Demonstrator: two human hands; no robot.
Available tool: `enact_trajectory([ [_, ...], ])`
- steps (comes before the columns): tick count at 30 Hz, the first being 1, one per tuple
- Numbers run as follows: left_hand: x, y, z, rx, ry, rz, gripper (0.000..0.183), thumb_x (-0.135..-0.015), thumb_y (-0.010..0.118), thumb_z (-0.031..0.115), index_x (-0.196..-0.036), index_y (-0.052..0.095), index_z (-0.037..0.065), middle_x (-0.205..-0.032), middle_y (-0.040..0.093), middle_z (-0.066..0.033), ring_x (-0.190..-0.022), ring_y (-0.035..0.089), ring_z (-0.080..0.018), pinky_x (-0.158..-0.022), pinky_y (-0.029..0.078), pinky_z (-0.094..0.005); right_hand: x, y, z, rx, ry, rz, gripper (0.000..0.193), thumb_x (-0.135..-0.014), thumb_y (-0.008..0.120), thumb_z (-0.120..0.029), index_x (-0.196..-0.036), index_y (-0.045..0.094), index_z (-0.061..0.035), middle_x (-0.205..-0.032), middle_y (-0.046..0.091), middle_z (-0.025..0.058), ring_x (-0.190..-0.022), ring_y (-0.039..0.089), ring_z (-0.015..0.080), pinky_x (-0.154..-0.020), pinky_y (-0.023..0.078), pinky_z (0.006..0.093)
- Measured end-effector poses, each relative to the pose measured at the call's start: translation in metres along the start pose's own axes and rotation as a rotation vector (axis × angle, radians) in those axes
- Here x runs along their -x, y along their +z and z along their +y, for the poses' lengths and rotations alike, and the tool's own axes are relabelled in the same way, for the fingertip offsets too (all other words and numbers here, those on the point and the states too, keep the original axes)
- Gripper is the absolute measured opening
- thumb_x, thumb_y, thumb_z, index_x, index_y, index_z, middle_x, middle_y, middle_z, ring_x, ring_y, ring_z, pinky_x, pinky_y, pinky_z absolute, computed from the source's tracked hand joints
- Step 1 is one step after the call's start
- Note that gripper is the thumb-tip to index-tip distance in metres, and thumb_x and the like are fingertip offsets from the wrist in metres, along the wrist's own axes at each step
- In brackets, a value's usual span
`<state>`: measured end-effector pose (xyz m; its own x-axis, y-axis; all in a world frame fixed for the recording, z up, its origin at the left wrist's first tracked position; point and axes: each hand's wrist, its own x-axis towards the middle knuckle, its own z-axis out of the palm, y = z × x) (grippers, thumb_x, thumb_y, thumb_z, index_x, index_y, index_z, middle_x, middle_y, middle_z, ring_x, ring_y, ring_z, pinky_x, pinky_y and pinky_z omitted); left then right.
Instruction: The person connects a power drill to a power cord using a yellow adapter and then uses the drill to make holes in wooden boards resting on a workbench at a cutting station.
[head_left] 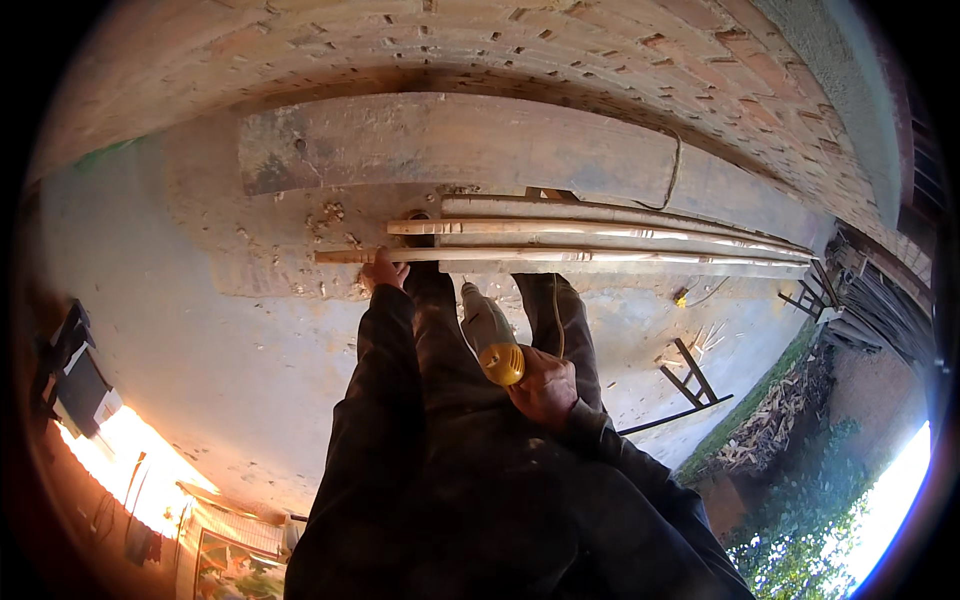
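My right hand (547, 388) is wrapped round the grip of a power drill (487, 328) with a grey body and a yellow rear end. The drill's nose points forward, just short of the nearest wooden strip (560, 254). A cord (557, 300) hangs by my right leg. Near the left end of that long, pale strip, my left hand (383, 270) grips it with fingers curled. Behind it, a second wooden strip (540, 232) runs almost parallel. Both strips rest along a long, narrow bench or beam, its make partly hidden.
A thick, wide plank (400, 140) lies beyond, along a brick wall (640, 50). Wood shavings (333, 212) are scattered on the concrete floor (240, 330). To the right stand a dark metal frame (690, 385), a small yellow object (681, 298) and a heap of wood scraps (770, 425).
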<state>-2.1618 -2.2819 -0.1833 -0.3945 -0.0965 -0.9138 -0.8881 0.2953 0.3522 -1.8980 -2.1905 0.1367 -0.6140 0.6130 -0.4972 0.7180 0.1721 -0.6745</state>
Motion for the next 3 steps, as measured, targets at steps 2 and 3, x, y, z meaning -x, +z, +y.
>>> enact_trajectory([
  [2, -0.001, -0.008, 0.004, 0.015, -0.003, -0.009, 0.062, -0.094, 0.069, 0.026, -0.142, 0.041, -0.002, -0.134, 0.056, -0.0227, -0.118, 0.062, -0.0427, -0.100, 0.053, -0.0599, -0.001, 0.014, -0.006, 0.017, 0.030, -0.017, 0.034, -0.083, 0.076, -0.018, -0.112, 0.064, -0.0059, -0.095, 0.071, 0.0131, -0.087, 0.071, 0.0344, -0.071, 0.057, 0.0442],
  [3, -0.001, -0.012, 0.006, 0.021, -0.004, -0.015, 0.062, -0.094, 0.069, 0.025, -0.143, 0.041, -0.001, -0.135, 0.056, -0.0226, -0.121, 0.061, -0.0432, -0.101, 0.053, -0.0605, -0.002, 0.017, -0.010, -0.003, 0.096, -0.021, 0.036, -0.083, 0.076, -0.019, -0.114, 0.064, -0.0067, -0.096, 0.071, 0.0145, -0.090, 0.072, 0.0347, -0.073, 0.058, 0.0429],
])
